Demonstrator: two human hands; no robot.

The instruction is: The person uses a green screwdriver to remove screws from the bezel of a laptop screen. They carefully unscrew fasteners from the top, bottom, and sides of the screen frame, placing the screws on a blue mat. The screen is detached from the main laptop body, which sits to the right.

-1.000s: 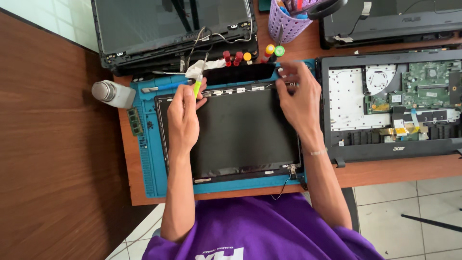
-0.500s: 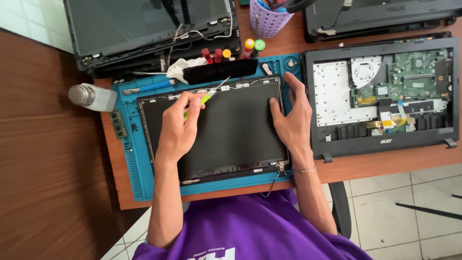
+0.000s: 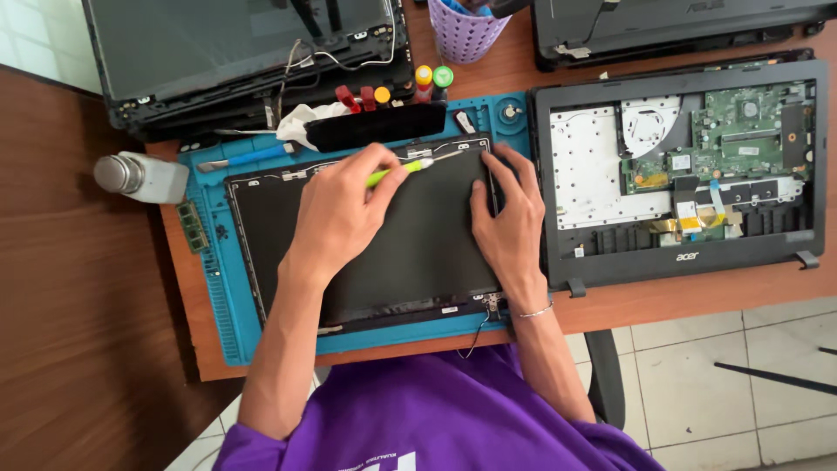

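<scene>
Fingers of my left hand (image 3: 340, 214) pinch a green-handled screwdriver (image 3: 403, 168), tip at the top edge of the dark screen panel (image 3: 410, 253) lying on the blue mat (image 3: 218, 288). Right hand (image 3: 506, 218) flat, fingers spread, bracing the panel's right edge. Step, I judge: working a top-edge fastener (tip too small to confirm). Next calls for steady pressure, no slipping onto the panel.
</scene>
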